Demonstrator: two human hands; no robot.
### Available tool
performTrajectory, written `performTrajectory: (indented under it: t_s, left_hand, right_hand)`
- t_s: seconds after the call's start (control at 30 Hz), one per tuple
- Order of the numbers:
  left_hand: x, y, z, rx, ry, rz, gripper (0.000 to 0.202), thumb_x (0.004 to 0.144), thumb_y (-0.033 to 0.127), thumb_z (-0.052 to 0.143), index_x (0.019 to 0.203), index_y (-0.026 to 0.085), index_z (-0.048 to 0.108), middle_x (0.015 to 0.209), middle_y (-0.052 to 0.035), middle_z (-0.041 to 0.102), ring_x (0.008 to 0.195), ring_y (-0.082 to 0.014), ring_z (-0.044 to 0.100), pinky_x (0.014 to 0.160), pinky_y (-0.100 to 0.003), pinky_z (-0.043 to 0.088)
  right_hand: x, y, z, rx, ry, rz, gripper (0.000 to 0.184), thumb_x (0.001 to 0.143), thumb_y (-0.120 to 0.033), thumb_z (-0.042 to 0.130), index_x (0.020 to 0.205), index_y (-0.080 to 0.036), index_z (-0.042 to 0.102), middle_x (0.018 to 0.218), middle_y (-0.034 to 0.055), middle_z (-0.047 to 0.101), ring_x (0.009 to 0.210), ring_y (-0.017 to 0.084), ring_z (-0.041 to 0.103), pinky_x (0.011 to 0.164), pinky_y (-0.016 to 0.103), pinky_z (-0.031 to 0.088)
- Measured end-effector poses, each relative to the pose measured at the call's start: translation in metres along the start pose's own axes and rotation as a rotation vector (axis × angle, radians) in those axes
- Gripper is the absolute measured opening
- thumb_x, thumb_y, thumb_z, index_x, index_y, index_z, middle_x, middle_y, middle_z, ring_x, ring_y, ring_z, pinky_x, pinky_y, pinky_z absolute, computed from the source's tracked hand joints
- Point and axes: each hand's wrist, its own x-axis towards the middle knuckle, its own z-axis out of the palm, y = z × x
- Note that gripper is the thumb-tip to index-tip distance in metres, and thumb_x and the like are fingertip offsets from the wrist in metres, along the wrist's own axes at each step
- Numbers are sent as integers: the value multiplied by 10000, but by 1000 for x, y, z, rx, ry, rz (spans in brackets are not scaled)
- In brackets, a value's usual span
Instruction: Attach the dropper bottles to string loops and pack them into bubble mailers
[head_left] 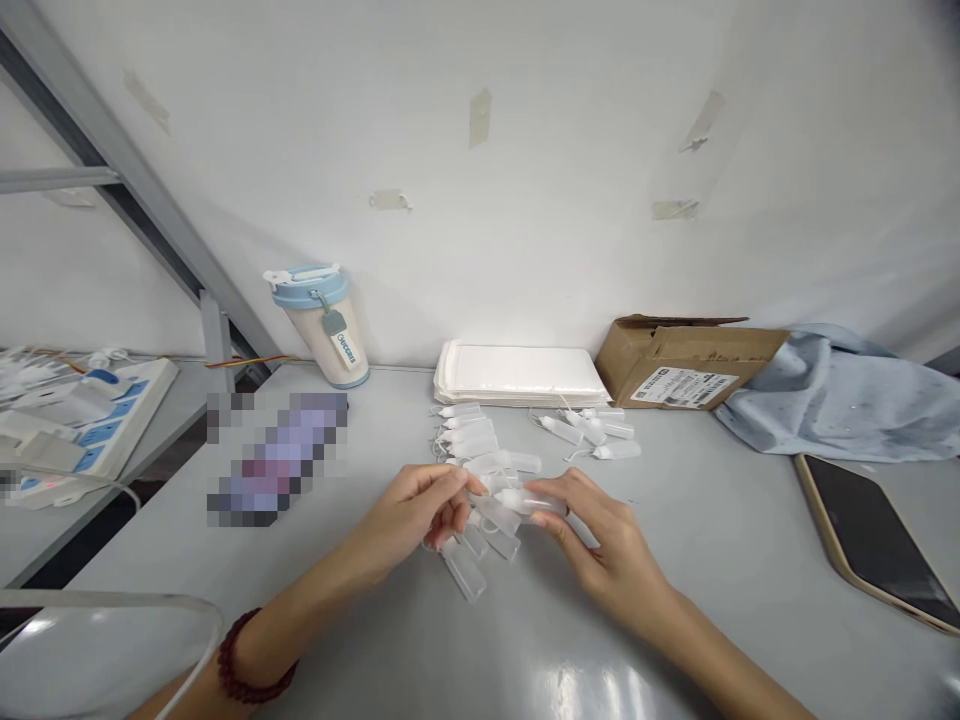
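My right hand (600, 535) pinches a small translucent squeeze bottle (532, 502) between thumb and fingers, its white nozzle pointing left. Facing that nozzle, my left hand (431, 505) has its thumb and index finger pressed together; what they grip is too small to make out. Beneath and around both hands lies a loose pile of similar bottles (463, 568), partly hidden by my fingers. A row of bottles (469, 437) with thin white cap loops lies just beyond my left hand. More bottles (616, 451) are grouped farther back on the right.
A stack of white padded envelopes (517, 372) lies against the wall, beside an open cardboard box (675, 360) and a blue cloth (847, 400). A tumbler (326, 335) stands at the back left. A phone (885, 540) lies at right; a power strip (112, 425) is far left.
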Motion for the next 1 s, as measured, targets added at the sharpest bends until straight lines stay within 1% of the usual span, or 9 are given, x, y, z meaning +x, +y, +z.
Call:
performTrajectory:
  t_s: [0.1,0.27,0.47,0.63,0.73,0.83,0.87,0.93,1.0]
  left_hand:
    - [0,2,-3,2,20,4,345,874,410,440,838,123,629,566,28,517,431,-56,379,459,-200,313]
    - [-1,0,2,57,-50,46,254,829,353,528,745,128,610,563,32,512,444,-52,386,460,-193,296]
    - [-3,-3,5,108,-68,66,240,799,308,529,658,122,585,523,33,490,415,-52,359,430,-197,267]
    - [0,-3,4,93,-79,57,210,779,294,537,673,121,593,517,30,503,412,-55,371,426,-195,273]
    - [5,-3,-7,77,-48,69,200,763,270,541,648,120,605,509,28,499,426,-59,383,438,-194,293]
    - [8,1,-27,75,12,105,213,764,258,530,625,122,616,488,26,487,439,-65,383,446,-195,292]
    - [9,3,-33,80,-7,98,214,758,256,535,608,125,614,477,25,483,444,-70,389,446,-197,291]
    - [8,8,-43,122,-88,64,207,756,256,549,607,132,621,497,19,501,462,-78,410,459,-201,303]
    - [7,13,-48,193,-165,22,222,758,263,556,587,136,620,509,18,515,447,-73,399,465,-207,309]
  right_hand:
    - [1,0,-2,-18,22,-1,219,864,-137,508,1072,-190,552,791,31,619,685,138,515,581,252,451]
    - [0,1,2,-5,-1,-11,227,864,-132,502,1074,-202,552,796,27,625,693,139,514,588,257,461]
    - [-4,2,12,22,48,-88,267,852,-83,486,1090,-198,523,801,39,614,684,149,487,573,265,451]
    - [-4,3,11,15,32,-111,264,864,-108,482,1109,-202,510,804,35,611,690,147,489,581,262,459]
    - [0,8,4,-16,-23,-70,217,904,-217,439,1096,-208,539,928,67,608,860,179,539,721,317,492]
    - [3,21,-6,-132,-36,83,306,930,-332,357,1155,-213,528,1150,108,537,1100,233,474,893,422,449]
    - [3,27,-9,-176,-41,110,323,930,-349,354,1176,-216,516,1214,109,505,1159,242,431,933,443,425]
    - [5,39,-14,-272,-53,117,357,924,-373,365,1226,-227,487,1310,102,448,1229,253,363,983,477,386]
    - [5,49,-16,-367,-78,126,393,919,-397,371,1264,-236,468,1354,97,421,1278,264,311,1008,501,361]
